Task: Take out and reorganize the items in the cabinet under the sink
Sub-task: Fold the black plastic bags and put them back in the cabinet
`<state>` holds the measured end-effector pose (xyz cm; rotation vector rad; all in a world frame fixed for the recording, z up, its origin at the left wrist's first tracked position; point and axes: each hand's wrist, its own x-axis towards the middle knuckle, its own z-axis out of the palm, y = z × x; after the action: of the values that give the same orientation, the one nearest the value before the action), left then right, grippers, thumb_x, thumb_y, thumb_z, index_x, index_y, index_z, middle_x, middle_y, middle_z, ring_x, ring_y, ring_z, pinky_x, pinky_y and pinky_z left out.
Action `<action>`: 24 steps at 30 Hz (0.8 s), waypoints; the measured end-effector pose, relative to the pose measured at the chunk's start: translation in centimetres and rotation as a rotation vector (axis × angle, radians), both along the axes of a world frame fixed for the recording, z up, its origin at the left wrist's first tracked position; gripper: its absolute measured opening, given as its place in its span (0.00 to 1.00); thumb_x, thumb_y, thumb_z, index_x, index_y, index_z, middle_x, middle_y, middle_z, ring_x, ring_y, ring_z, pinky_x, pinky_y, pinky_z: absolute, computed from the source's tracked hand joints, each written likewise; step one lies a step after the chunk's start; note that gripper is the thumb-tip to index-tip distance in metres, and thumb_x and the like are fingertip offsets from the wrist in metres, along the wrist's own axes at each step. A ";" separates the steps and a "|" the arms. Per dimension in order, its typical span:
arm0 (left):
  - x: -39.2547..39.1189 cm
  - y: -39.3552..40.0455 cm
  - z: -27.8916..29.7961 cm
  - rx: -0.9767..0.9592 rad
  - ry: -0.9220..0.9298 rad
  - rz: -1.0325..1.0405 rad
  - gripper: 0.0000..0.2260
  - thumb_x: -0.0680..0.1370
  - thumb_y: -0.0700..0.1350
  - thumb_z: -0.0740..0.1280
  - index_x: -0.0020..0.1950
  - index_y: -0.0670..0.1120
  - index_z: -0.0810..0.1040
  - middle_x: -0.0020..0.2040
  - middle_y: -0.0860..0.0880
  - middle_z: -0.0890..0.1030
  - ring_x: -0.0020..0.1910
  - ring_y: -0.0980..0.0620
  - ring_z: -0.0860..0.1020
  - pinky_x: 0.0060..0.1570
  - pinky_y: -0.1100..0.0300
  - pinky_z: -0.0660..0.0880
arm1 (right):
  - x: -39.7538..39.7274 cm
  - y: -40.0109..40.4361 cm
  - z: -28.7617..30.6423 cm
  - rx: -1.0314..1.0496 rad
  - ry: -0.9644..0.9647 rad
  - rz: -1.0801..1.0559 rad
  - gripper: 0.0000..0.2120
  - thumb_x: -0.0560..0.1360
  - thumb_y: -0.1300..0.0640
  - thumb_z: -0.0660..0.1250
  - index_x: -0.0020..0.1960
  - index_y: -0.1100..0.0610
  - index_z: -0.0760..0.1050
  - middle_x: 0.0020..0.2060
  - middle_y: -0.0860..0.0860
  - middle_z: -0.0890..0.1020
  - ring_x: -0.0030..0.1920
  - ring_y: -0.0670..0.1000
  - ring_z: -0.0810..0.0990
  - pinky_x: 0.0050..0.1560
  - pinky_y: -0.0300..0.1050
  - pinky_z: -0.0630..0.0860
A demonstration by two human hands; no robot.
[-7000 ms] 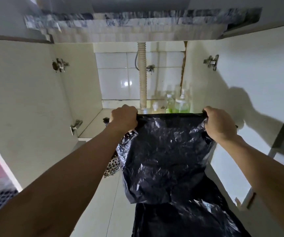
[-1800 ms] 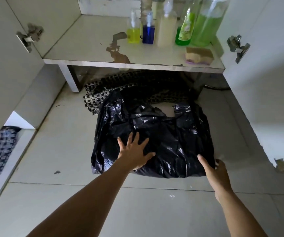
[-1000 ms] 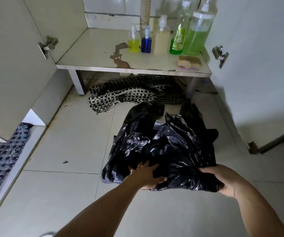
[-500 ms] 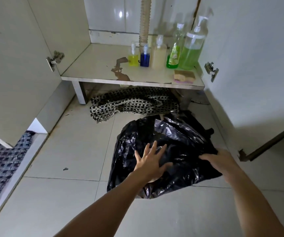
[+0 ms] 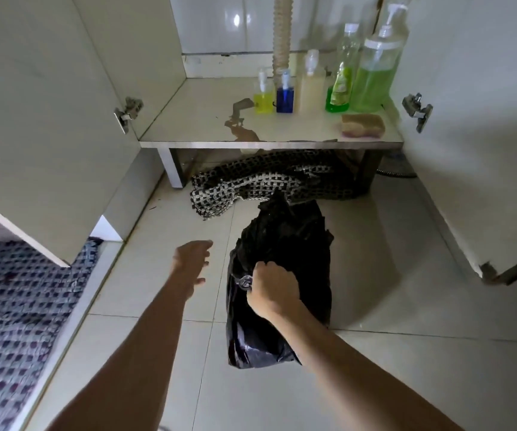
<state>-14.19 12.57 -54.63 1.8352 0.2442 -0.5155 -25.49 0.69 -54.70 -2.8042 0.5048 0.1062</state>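
Observation:
A folded black plastic bag (image 5: 285, 244) hangs in a narrow bundle over the tiled floor in front of the open cabinet. My right hand (image 5: 271, 290) is shut on its middle. My left hand (image 5: 190, 259) hovers just left of the bag, fingers spread, holding nothing. On the cabinet shelf (image 5: 204, 126) stand a yellow pump bottle (image 5: 263, 99), a blue bottle (image 5: 284, 98), a beige bottle (image 5: 310, 88), a green dish-soap bottle (image 5: 341, 85) and a big green pump jug (image 5: 374, 76). A sponge (image 5: 362, 124) lies near the shelf's front right edge.
A black-and-white woven mat (image 5: 251, 185) lies crumpled under the shelf. Both cabinet doors stand open, the left door (image 5: 42, 119) and the right door (image 5: 484, 135). A ribbed drain hose (image 5: 280, 32) runs down at the back. A patterned rug (image 5: 11, 306) lies at the left.
The bag was spread and pressed flat on the floor under both hands. Now it is folded narrow and gripped by my right hand alone; my left hand has come off it to the left.

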 end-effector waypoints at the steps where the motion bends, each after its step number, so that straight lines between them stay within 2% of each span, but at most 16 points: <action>1: 0.2 -0.1 0.8 0.046 -0.010 -0.055 0.25 0.74 0.57 0.68 0.68 0.48 0.72 0.64 0.46 0.74 0.61 0.45 0.74 0.50 0.47 0.72 | 0.2 1.1 -0.7 -0.014 0.032 0.047 0.16 0.75 0.53 0.64 0.59 0.60 0.70 0.56 0.58 0.78 0.57 0.59 0.77 0.57 0.52 0.71; 3: -0.4 -1.1 2.2 0.169 0.025 -0.255 0.40 0.72 0.61 0.70 0.77 0.51 0.56 0.77 0.47 0.59 0.74 0.42 0.61 0.62 0.39 0.66 | 0.1 2.9 -2.1 0.044 0.122 0.140 0.21 0.73 0.50 0.65 0.61 0.61 0.68 0.56 0.58 0.77 0.57 0.60 0.76 0.58 0.53 0.69; 5: -1.4 -2.2 1.9 0.255 0.068 -0.377 0.45 0.72 0.58 0.71 0.79 0.47 0.47 0.79 0.45 0.52 0.76 0.41 0.56 0.67 0.39 0.60 | -0.6 3.7 -2.8 0.106 0.190 0.224 0.23 0.72 0.50 0.66 0.61 0.61 0.67 0.56 0.58 0.75 0.57 0.60 0.75 0.61 0.53 0.68; 7: -2.4 -2.4 1.0 0.322 0.119 -0.411 0.45 0.72 0.55 0.73 0.78 0.43 0.49 0.77 0.42 0.56 0.74 0.39 0.59 0.65 0.41 0.64 | -1.9 3.3 -2.9 0.174 0.145 0.292 0.19 0.72 0.53 0.65 0.58 0.61 0.67 0.55 0.57 0.74 0.57 0.59 0.74 0.62 0.50 0.68; 10: -3.9 -2.3 -1.0 0.374 0.178 -0.462 0.38 0.71 0.53 0.74 0.73 0.41 0.59 0.71 0.40 0.66 0.68 0.39 0.67 0.51 0.50 0.67 | -4.5 0.6 -2.5 0.481 -0.033 0.262 0.17 0.73 0.59 0.64 0.62 0.61 0.74 0.61 0.53 0.76 0.64 0.52 0.72 0.66 0.38 0.65; 11: -4.2 -2.2 -1.7 0.373 0.181 -0.470 0.37 0.71 0.53 0.74 0.72 0.40 0.60 0.70 0.40 0.68 0.68 0.40 0.68 0.52 0.50 0.68 | -5.5 -0.5 -2.2 0.556 -0.127 0.220 0.18 0.73 0.61 0.63 0.62 0.60 0.76 0.62 0.52 0.78 0.64 0.47 0.73 0.67 0.33 0.65; 12: -4.5 -2.0 -2.2 0.359 0.180 -0.473 0.38 0.70 0.52 0.75 0.72 0.40 0.60 0.69 0.41 0.68 0.67 0.40 0.68 0.55 0.50 0.68 | -6.4 -1.8 -2.3 0.590 -0.237 0.142 0.16 0.73 0.62 0.63 0.60 0.59 0.79 0.59 0.51 0.80 0.61 0.44 0.76 0.66 0.33 0.67; 14: -4.6 -1.5 -3.1 0.313 0.190 -0.453 0.36 0.69 0.50 0.76 0.71 0.40 0.64 0.68 0.41 0.71 0.66 0.42 0.70 0.60 0.53 0.69 | -7.6 -4.8 -3.4 0.555 -0.391 -0.118 0.13 0.72 0.64 0.64 0.54 0.58 0.82 0.52 0.50 0.84 0.53 0.45 0.81 0.57 0.36 0.75; 15: -4.6 -1.3 -3.4 0.295 0.224 -0.440 0.34 0.69 0.50 0.76 0.70 0.40 0.66 0.67 0.41 0.72 0.65 0.42 0.71 0.59 0.53 0.69 | -8.0 -6.4 -3.8 0.515 -0.387 -0.266 0.11 0.73 0.64 0.64 0.52 0.58 0.82 0.49 0.51 0.84 0.51 0.48 0.82 0.52 0.37 0.75; 17: -4.7 -0.6 -4.0 0.254 0.329 -0.412 0.34 0.68 0.53 0.77 0.68 0.42 0.69 0.67 0.42 0.73 0.61 0.41 0.73 0.60 0.44 0.70 | -8.4 -9.1 -4.9 0.512 -0.215 -0.465 0.06 0.75 0.61 0.65 0.48 0.57 0.80 0.44 0.51 0.83 0.49 0.53 0.80 0.45 0.37 0.70; 18: -4.8 -0.3 -4.3 0.232 0.388 -0.401 0.35 0.66 0.55 0.77 0.68 0.42 0.69 0.67 0.43 0.73 0.59 0.42 0.72 0.61 0.37 0.69 | -8.5 -10.0 -5.4 0.550 -0.098 -0.507 0.04 0.76 0.57 0.66 0.42 0.54 0.77 0.38 0.49 0.80 0.46 0.54 0.77 0.41 0.38 0.67; 20: -5.0 0.2 -4.9 0.179 0.486 -0.376 0.39 0.63 0.57 0.79 0.68 0.42 0.68 0.66 0.42 0.73 0.61 0.41 0.72 0.59 0.32 0.69 | -8.4 -10.7 -6.8 0.660 0.053 -0.577 0.15 0.76 0.51 0.66 0.32 0.52 0.67 0.31 0.47 0.71 0.42 0.53 0.71 0.36 0.39 0.64; 21: -5.1 0.5 -5.3 0.152 0.537 -0.359 0.40 0.62 0.57 0.79 0.68 0.42 0.68 0.66 0.42 0.74 0.63 0.40 0.73 0.59 0.31 0.69 | -8.2 -10.7 -7.6 0.758 0.084 -0.621 0.16 0.75 0.49 0.67 0.33 0.55 0.70 0.32 0.51 0.74 0.42 0.55 0.74 0.38 0.41 0.68; 22: -5.3 0.6 -5.6 0.111 0.579 -0.339 0.40 0.62 0.56 0.80 0.67 0.42 0.68 0.66 0.42 0.74 0.64 0.39 0.73 0.60 0.31 0.69 | -8.0 -10.5 -8.3 0.850 0.091 -0.669 0.15 0.75 0.48 0.68 0.38 0.59 0.75 0.37 0.55 0.80 0.45 0.58 0.78 0.44 0.45 0.73; 23: -5.5 0.7 -5.9 0.061 0.614 -0.316 0.39 0.61 0.54 0.80 0.66 0.42 0.68 0.65 0.42 0.75 0.64 0.38 0.73 0.61 0.31 0.68 | -7.8 -10.2 -8.9 0.939 0.091 -0.715 0.14 0.74 0.49 0.69 0.43 0.60 0.78 0.44 0.58 0.83 0.50 0.58 0.80 0.51 0.48 0.75; 24: -5.8 0.8 -6.1 0.013 0.638 -0.290 0.37 0.61 0.52 0.81 0.64 0.41 0.69 0.64 0.42 0.76 0.63 0.38 0.74 0.62 0.32 0.67 | -7.6 -9.8 -9.4 1.029 0.083 -0.755 0.11 0.74 0.50 0.69 0.44 0.58 0.78 0.49 0.58 0.83 0.51 0.57 0.80 0.54 0.50 0.76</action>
<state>-20.02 13.35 -60.72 1.6793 0.4090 -1.3034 -33.10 -9.16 -64.06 -1.5094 1.0971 0.2339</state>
